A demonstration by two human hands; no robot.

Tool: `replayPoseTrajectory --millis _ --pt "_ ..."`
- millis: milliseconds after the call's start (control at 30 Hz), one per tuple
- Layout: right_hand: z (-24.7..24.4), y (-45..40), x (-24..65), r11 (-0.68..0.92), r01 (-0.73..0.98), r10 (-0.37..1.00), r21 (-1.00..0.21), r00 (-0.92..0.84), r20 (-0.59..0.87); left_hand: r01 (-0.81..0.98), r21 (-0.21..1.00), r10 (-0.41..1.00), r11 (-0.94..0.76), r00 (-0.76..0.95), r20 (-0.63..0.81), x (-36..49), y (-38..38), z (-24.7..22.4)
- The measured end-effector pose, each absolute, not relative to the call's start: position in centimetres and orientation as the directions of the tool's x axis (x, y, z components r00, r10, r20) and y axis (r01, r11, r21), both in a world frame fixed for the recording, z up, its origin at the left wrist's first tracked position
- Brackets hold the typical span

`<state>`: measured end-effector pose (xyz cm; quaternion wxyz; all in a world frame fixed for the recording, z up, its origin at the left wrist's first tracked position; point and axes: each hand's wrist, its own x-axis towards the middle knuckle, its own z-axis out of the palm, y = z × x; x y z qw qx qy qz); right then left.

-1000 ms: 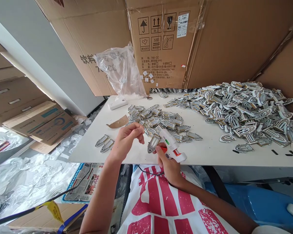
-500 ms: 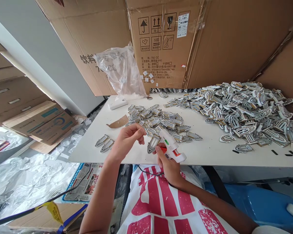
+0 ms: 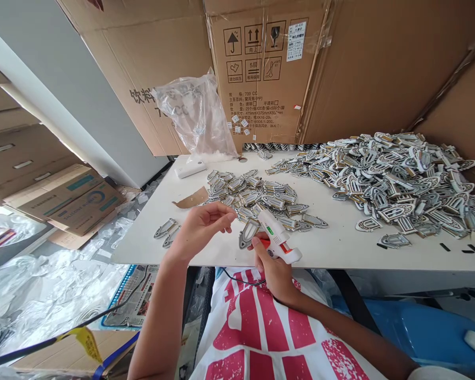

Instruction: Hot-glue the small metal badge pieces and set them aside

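Note:
My right hand [image 3: 275, 269] is wrapped round a white and orange glue gun [image 3: 279, 235], whose nozzle end points up and left over the table. Against the fingertips of that hand is a grey arch-shaped piece [image 3: 248, 233] with a pointed end; whether they grip it I cannot tell. To its left, my left hand [image 3: 203, 227] hovers above the table with thumb and fingers drawn together. Anything between those fingertips is too small or hidden to make out. Behind both hands lies a loose heap of similar grey pieces [image 3: 269, 200].
A larger heap of pieces [image 3: 396, 179] covers the table's right side. Two more pieces [image 3: 166, 228] lie at the left, partly behind my left hand. Cardboard scrap [image 3: 192, 198], a white box [image 3: 190, 169] and a clear plastic bag [image 3: 200, 116] are farther back, before tall cardboard [image 3: 261, 100].
My left hand has shifted slightly left and tilted, now covering more of the two pieces at the left. The right hand and glue gun have stayed put.

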<state>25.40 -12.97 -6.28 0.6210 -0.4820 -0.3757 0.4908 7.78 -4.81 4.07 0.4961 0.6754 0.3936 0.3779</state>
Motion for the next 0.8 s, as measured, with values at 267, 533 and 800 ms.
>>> replayPoseTrajectory --millis 267,533,800 --pt "-6.2 -12.9 25.3 0.063 -0.265 0.971 -0.962 0.24 -0.002 0.106 0.943 0.861 -0.315 0.451 0.237 5.4 -4.7 4.9" --pt "-6.1 -12.9 25.4 0.055 -0.258 0.97 -0.965 0.244 -0.01 0.191 0.921 0.839 -0.341 0.504 0.206 3.4 -4.5 5.6" --pt "-5.9 -12.8 25.4 0.043 -0.248 0.966 -0.968 0.259 -0.023 0.204 0.938 0.851 -0.282 0.504 0.146 2.7 -4.2 5.1"
